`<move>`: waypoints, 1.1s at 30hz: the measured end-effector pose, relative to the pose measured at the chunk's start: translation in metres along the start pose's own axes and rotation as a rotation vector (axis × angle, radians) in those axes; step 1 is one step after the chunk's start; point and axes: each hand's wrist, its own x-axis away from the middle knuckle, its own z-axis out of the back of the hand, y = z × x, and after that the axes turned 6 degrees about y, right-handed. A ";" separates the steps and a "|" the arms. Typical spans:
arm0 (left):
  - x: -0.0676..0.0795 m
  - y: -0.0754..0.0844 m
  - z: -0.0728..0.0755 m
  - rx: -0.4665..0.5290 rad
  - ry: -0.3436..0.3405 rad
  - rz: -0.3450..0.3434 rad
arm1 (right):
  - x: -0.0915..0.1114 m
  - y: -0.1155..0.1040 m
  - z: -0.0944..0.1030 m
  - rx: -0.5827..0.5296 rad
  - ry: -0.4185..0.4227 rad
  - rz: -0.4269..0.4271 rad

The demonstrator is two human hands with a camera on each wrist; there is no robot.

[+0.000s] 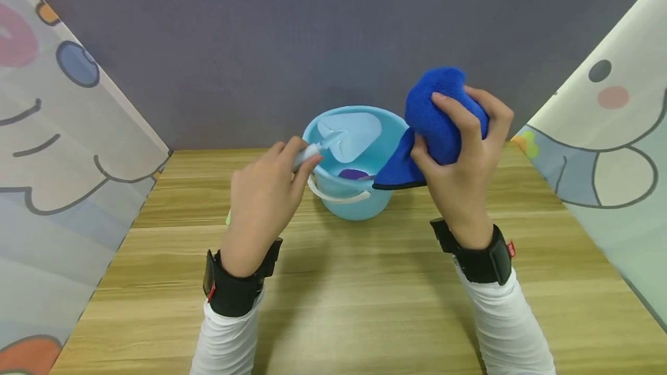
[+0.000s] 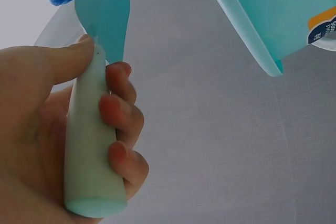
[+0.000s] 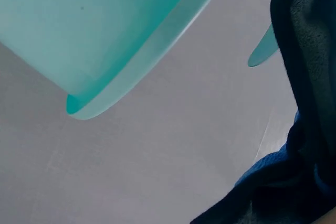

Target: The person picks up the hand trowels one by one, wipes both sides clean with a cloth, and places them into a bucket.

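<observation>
My left hand (image 1: 263,198) grips the pale handle of a small light-blue trowel (image 1: 359,132). Its translucent blade appears over the mouth of a light-blue bucket (image 1: 356,207); the left wrist view shows thumb and fingers wrapped round the handle (image 2: 92,145). To the right of the bucket, my right hand (image 1: 471,155) holds a bunched blue cloth (image 1: 435,114). A dark-edged flap of it hangs down beside the bucket's rim. In the right wrist view the cloth (image 3: 315,66) hides the fingers. Inside the bucket lies something purple (image 1: 352,174), partly hidden.
The bucket stands on a wood-grain table (image 1: 354,305) near the grey back wall (image 1: 260,45), its white carrying handle (image 1: 339,198) lowered at the front. Cartoon-printed panels (image 1: 68,149) flank both sides. A small green bit (image 1: 227,219) shows beside my left hand.
</observation>
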 end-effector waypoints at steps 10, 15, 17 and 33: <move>0.005 0.005 -0.008 0.016 0.021 -0.080 | 0.014 -0.005 0.002 -0.032 -0.051 0.027; 0.005 0.006 -0.011 0.031 0.044 -0.107 | 0.021 -0.009 0.001 -0.079 -0.080 0.100; 0.004 0.006 -0.012 0.027 0.054 -0.120 | 0.024 -0.012 -0.001 -0.120 -0.081 0.156; 0.002 0.007 -0.009 0.001 0.025 -0.292 | 0.044 -0.030 -0.018 -0.115 -0.329 0.436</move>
